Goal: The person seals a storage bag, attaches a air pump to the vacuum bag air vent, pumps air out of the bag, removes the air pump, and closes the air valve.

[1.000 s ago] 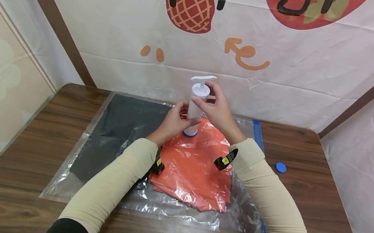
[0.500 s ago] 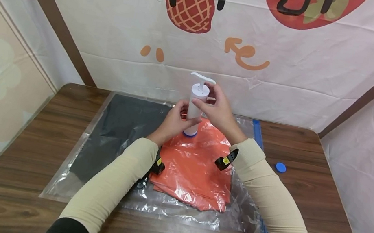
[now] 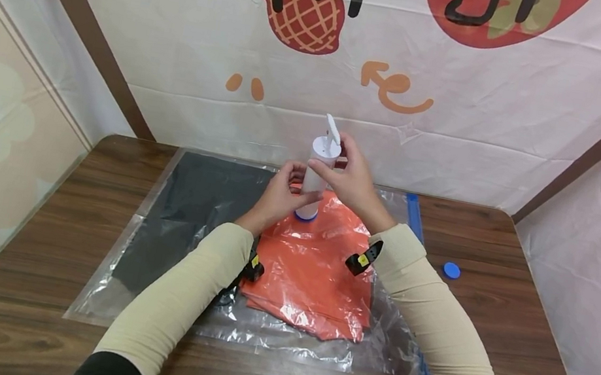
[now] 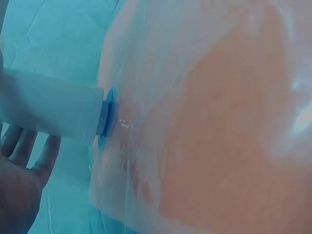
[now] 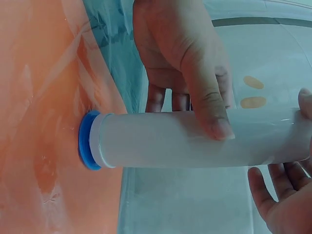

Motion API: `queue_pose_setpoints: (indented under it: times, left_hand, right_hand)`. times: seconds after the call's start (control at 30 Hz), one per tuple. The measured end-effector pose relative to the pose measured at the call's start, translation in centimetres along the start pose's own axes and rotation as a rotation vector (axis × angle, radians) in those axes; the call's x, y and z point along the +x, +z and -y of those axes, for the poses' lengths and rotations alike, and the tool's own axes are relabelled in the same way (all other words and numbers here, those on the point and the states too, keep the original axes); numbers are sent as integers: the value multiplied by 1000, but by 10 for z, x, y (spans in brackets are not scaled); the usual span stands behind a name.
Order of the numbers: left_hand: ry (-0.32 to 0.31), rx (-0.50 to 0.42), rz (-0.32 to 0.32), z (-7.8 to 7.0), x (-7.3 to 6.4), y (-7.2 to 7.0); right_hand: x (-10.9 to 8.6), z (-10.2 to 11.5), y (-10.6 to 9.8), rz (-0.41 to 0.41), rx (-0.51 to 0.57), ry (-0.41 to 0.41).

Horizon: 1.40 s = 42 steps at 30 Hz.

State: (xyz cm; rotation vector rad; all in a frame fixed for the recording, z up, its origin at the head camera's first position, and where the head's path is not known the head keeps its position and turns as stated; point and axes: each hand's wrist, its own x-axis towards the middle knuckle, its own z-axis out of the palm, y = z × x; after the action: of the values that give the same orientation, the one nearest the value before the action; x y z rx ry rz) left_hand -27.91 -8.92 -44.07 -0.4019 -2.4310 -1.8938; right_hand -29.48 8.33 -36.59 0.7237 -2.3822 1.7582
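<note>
A white hand pump (image 3: 316, 180) with a T-shaped handle (image 3: 332, 130) stands upright on the blue valve (image 3: 305, 216) of a clear vacuum storage bag (image 3: 304, 346). My left hand (image 3: 279, 194) grips the pump's lower barrel, thumb across its front. Higher up, near the top cap, my right hand (image 3: 354, 180) holds the barrel between thumb and fingers. Inside the bag lie a folded orange garment (image 3: 316, 270) under the pump and a dark folded cloth (image 3: 182, 214) to its left. In the right wrist view the pump's base (image 5: 105, 140) meets the blue valve.
A round blue cap (image 3: 450, 270) lies on the wooden table (image 3: 496, 300) to the right of the bag. The bag's blue zip edge (image 3: 416, 217) runs along its right side. A printed fabric wall (image 3: 182, 108) rises behind the table.
The pump's handle has turned from lying roughly crosswise to pointing away and up-left. The barrel's top has leaned slightly right. Both hands have stayed nearly in place on it.
</note>
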Motion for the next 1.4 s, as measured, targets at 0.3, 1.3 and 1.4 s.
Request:
queue_pose_setpoints:
  times: [0.3,1.3,1.4]
  left_hand:
    - [21,33,0,-1,-1,-2]
    - [39,61,43,0,0,0]
    - [44,63,35,0,2,1]
  right_hand:
    - [0,1,-1,12,47,9]
    - [0,14,-6,36,-102,64]
    - [2,30,-12,-18,-170,95]
